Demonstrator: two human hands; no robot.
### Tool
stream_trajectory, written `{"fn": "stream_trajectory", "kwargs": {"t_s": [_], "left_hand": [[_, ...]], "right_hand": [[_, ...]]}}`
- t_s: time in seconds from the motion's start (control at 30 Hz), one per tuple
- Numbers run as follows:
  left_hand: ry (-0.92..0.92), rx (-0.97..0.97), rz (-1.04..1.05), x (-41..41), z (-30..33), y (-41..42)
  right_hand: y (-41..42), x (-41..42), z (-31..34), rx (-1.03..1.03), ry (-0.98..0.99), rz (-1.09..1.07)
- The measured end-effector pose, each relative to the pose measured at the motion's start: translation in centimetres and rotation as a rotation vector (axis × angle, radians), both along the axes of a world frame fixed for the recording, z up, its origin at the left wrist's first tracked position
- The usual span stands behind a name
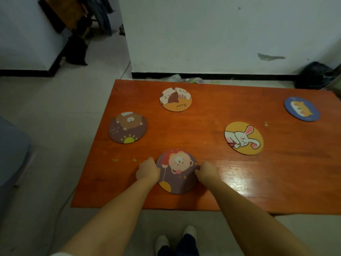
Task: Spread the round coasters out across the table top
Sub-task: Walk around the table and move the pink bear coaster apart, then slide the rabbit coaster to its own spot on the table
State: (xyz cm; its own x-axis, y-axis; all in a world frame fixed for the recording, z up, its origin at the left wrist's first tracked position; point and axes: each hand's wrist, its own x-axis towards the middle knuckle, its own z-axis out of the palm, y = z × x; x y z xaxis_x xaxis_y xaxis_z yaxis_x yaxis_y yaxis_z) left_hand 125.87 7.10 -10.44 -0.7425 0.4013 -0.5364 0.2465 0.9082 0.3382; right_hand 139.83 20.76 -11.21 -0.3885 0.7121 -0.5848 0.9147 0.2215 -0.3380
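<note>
Several round coasters lie flat on the orange table top [212, 115]. A purple bear-with-balloon coaster [177, 170] sits near the front edge. My left hand [147, 170] grips its left rim and my right hand [206, 171] grips its right rim, fingers curled under. A purple brown-bear coaster [127, 127] rests at the table's left edge. An orange cat coaster [175, 99] lies at the back. To the right lies a yellow rabbit coaster [243, 138], and a blue cat coaster [302, 109] sits at the far right.
A white wall [221, 34] with a black skirting runs behind the table. A black bag [315, 74] sits on the floor at the back right. My feet [175, 241] stand by the table's front edge. Grey floor [55, 126] lies to the left.
</note>
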Motion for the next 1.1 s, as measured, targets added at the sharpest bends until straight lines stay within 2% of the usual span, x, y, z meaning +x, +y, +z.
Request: {"fn": "stream_trajectory", "kwargs": {"t_s": [0.23, 0.4, 0.6, 0.73, 0.83, 1.1], "left_hand": [[0.058, 0.086, -0.091, -0.2, 1.7, 3.2], [0.011, 0.255, -0.134, 1.0, 3.6, 9.7], [-0.037, 0.293, -0.177, 4.2, 3.5, 18.3], [-0.011, 0.245, -0.073, 6.9, 2.2, 23.7], [-0.001, 0.190, 0.004, 8.6, 1.0, 26.7], [-0.055, 0.174, 0.186, 10.5, 0.0, 30.0]], "right_hand": [[3.2, 1.5, 2.0, 0.029, 0.071, -0.113], [9.4, 4.1, 3.9, 0.101, 0.107, -0.190], [18.1, 8.4, 4.0, 0.156, 0.075, -0.249], [23.8, 10.2, 2.9, 0.093, 0.031, -0.245], [26.7, 11.1, 1.6, 0.082, 0.071, -0.234], [29.5, 9.5, 0.1, -0.038, 0.113, -0.174]]}}
